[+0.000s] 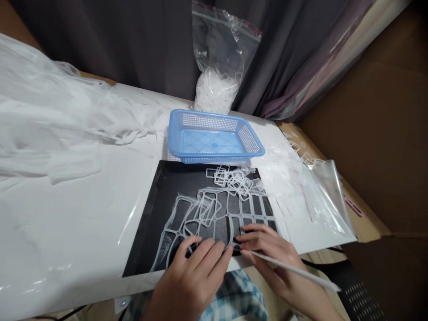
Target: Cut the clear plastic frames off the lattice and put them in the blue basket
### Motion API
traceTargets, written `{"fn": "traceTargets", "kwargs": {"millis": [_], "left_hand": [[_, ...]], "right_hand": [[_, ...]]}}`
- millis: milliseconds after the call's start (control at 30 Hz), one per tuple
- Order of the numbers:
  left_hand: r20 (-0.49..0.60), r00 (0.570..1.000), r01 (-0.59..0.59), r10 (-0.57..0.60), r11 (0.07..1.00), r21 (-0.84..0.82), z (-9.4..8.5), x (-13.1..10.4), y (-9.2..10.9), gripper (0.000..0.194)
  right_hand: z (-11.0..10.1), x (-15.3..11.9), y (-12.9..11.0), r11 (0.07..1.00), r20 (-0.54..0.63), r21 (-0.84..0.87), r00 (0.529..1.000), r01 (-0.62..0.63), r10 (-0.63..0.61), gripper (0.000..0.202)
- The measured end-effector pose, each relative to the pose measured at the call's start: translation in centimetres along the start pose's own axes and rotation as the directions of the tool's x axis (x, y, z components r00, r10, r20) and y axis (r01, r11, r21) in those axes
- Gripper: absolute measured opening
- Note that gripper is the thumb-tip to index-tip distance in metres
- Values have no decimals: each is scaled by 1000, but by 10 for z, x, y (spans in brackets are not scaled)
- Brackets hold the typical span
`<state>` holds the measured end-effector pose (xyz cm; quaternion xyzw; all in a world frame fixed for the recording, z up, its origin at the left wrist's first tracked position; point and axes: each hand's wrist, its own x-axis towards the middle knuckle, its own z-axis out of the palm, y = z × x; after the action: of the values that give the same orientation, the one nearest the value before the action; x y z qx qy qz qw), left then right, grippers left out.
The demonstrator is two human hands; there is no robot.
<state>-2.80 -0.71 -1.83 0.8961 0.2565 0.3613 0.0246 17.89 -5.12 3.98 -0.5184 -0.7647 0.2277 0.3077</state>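
A translucent sheet of joined rectangular frames (254,217) lies on a black mat (147,232), its left part crumpled and partly torn loose. My left hand (197,276) rests over the sheet's near edge, fingers stretched out and lying on it. At the same edge, my right hand (277,263) touches the sheet with its fingertips. A slim white stick-like tool (301,269) is held in that hand, pointing back to the lower right; its exact kind is unclear. Loose small rectangular rings (234,178) lie in a heap just beyond the sheet.
Behind the mat stands a blue plastic basket (174,138), with a clear zip bag of white pieces (217,91) behind it. White sheet material (50,111) is piled at left. A clear plastic bag (321,200) and a pink tool (353,206) lie at right.
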Motion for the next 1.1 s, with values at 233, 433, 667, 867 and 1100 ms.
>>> {"fn": "traceTargets", "kwargs": {"millis": [233,433,667,867,1100], "left_hand": [[4,1000,-3,3,1000,9,-1,-1,0,23],[10,1000,-7,7,1000,28,-1,-1,0,22],[12,1000,10,-10,1000,21,0,1,1,25],[6,1000,14,-14,1000,23,0,1,0,23],[39,999,17,-17,1000,8,0,1,0,27]], "right_hand": [[0,-5,5,996,-9,47,997,-73,73,15],[6,-7,13,1000,-45,11,999,18,-17,14],[22,-11,22,912,-142,-366,957,187,-254,15],[20,-11,27,877,-137,-461,966,135,-221,30],[-33,23,40,851,-428,-525,869,-18,-246,39]]}}
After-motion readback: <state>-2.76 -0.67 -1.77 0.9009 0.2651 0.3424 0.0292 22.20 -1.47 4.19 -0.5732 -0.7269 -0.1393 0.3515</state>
